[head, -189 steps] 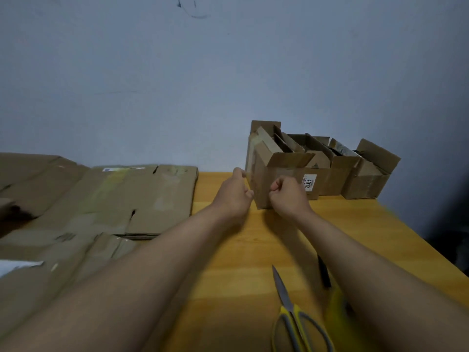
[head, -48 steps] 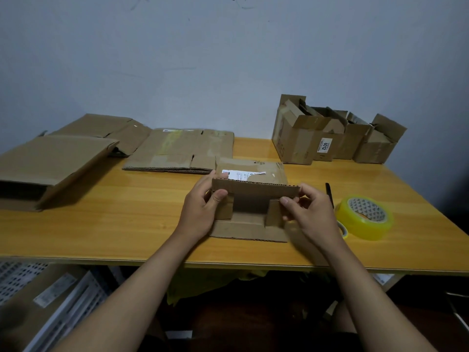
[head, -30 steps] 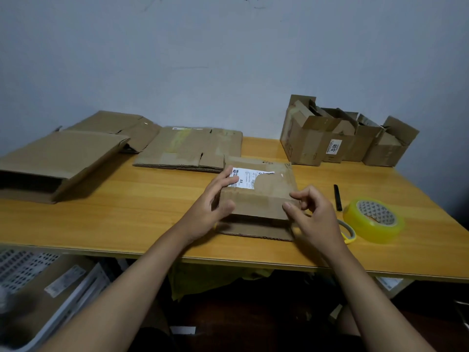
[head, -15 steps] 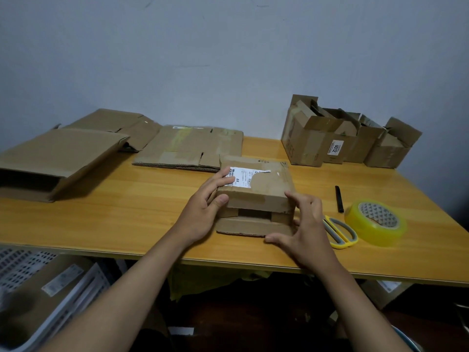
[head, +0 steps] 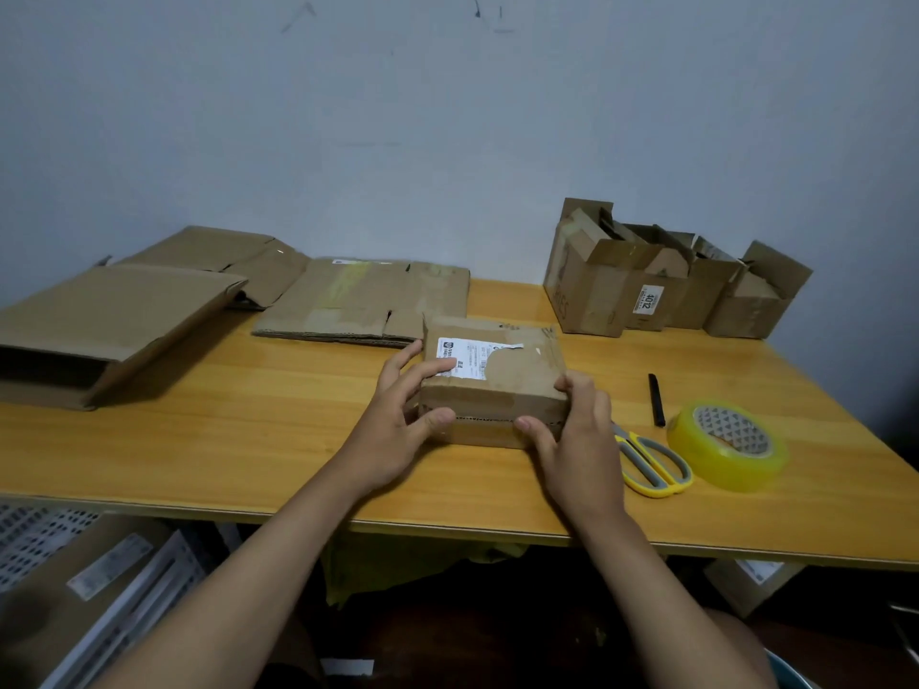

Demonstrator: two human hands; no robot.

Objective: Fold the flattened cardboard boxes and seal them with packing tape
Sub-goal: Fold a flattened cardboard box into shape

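Both hands now clamp the small box (head: pixel 492 385) at mid-table: half a second ago its front gaped, and now the flap is folded down shut, so taping looks next. Left hand (head: pixel 398 420) grips the left corner, right hand (head: pixel 577 430) the right. Flat cardboard (head: pixel 363 300) lies behind to the left; scissors (head: pixel 651 460) and tape (head: pixel 728 445) wait right, nothing blocking the reach.

I see a small brown cardboard box (head: pixel 497 385) folded shut at mid-table, torn white label on top. Flattened boxes (head: pixel 368 303) lie behind it to the left. A yellow tape roll (head: pixel 728 445) lies flat at right.
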